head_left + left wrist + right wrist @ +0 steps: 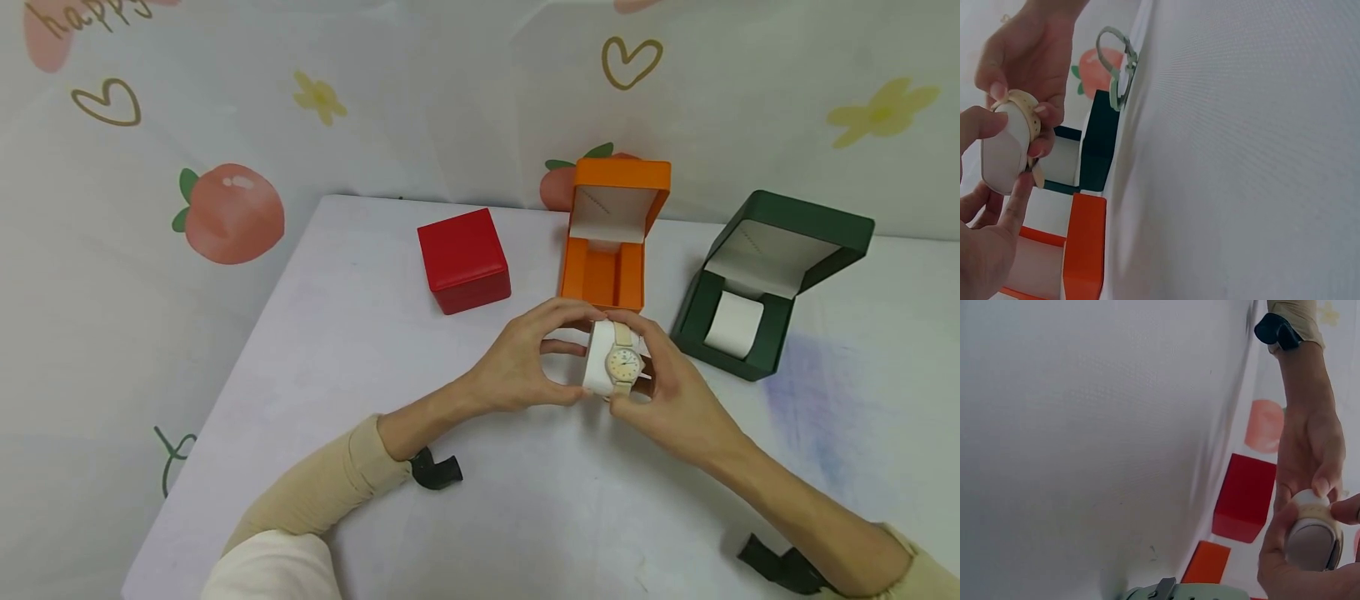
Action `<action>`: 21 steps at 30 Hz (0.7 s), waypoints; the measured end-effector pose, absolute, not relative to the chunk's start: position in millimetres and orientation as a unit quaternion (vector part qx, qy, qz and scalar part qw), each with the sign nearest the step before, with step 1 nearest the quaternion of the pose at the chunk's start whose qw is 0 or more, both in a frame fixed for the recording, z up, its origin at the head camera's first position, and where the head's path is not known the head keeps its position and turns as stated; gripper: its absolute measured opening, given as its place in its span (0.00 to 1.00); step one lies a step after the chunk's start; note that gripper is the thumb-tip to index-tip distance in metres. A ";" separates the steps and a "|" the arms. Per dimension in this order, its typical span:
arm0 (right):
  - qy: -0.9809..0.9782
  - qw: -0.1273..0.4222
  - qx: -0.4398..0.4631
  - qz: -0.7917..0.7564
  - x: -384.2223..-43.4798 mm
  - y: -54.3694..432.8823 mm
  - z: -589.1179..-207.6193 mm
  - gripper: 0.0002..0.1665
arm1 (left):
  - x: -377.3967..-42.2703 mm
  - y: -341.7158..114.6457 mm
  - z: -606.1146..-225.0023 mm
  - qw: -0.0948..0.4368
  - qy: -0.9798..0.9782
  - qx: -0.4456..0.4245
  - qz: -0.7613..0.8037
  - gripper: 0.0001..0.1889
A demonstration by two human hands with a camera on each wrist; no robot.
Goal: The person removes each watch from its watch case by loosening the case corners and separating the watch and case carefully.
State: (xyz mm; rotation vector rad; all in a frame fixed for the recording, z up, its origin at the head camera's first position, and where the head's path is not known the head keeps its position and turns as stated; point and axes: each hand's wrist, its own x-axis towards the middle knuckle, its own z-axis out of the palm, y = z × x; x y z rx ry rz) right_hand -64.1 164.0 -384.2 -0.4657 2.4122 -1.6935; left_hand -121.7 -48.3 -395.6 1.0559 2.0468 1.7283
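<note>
Both hands hold a white watch cushion (pixel 598 360) with a cream-strapped watch (pixel 623 364) around it. My left hand (pixel 517 358) grips the cushion's left side between thumb and fingers. At the watch's side, the thumb of my right hand (pixel 671 400) lies by the lower strap and the fingers reach the top edge. In the left wrist view, the strap's holed end (pixel 1025 106) wraps the cushion between the fingertips. Just behind the hands stands an open orange watch box (pixel 624 173), with no cushion visible inside.
A closed red box (pixel 463 254) stands at the back left. At the right, an open dark green box (pixel 772 350) holds a white cushion (pixel 735 325). A pale green watch (pixel 1116 87) stands past the green box in the left wrist view. The printed backdrop (pixel 450 100) rises behind.
</note>
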 end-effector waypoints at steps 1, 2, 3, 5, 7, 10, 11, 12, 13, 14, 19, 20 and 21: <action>0.802 0.080 -0.157 -0.571 -64.0 164.9 -384.2 0.47 | -121.8 -48.6 -395.3 0.133 0.704 0.363 0.596 0.41; 0.796 0.082 -0.159 -0.578 -63.9 166.0 -384.3 0.46 | -121.8 -48.9 -395.0 0.136 0.704 0.362 0.596 0.41; 0.790 0.083 -0.161 -0.585 -63.9 167.2 -384.4 0.46 | -121.9 -49.2 -395.0 0.139 0.701 0.363 0.598 0.41; 0.781 0.086 -0.166 -0.596 -64.3 169.9 -385.0 0.45 | -122.3 -50.0 -395.2 0.145 0.698 0.366 0.598 0.41; 0.769 0.092 -0.173 -0.609 -65.4 172.2 -386.0 0.45 | -122.7 -50.7 -395.5 0.146 0.694 0.375 0.597 0.40; 0.751 0.103 -0.185 -0.625 -68.1 174.6 -387.3 0.45 | -122.8 -51.3 -394.8 0.148 0.688 0.384 0.598 0.39; 0.747 0.106 -0.189 -0.629 -69.0 175.1 -387.6 0.44 | -122.7 -51.3 -394.5 0.149 0.686 0.386 0.599 0.39; 0.743 0.109 -0.192 -0.631 -69.8 175.6 -388.0 0.44 | -122.6 -51.4 -394.1 0.149 0.685 0.388 0.599 0.39; 0.742 0.111 -0.194 -0.632 -70.5 176.1 -388.2 0.44 | -122.5 -51.5 -393.7 0.150 0.684 0.390 0.599 0.39; 0.742 0.112 -0.194 -0.632 -71.0 176.5 -388.4 0.44 | -122.4 -51.6 -393.3 0.150 0.684 0.390 0.599 0.39; 0.753 0.117 -0.185 -0.621 -72.8 177.4 -389.2 0.43 | -122.2 -51.8 -393.8 0.151 0.684 0.390 0.597 0.38; 0.754 0.118 -0.182 -0.620 -73.2 177.5 -389.4 0.43 | -122.3 -51.7 -394.1 0.151 0.684 0.390 0.598 0.38; 0.753 0.120 -0.181 -0.621 -73.7 177.7 -389.8 0.43 | -122.4 -51.6 -394.4 0.151 0.683 0.390 0.598 0.38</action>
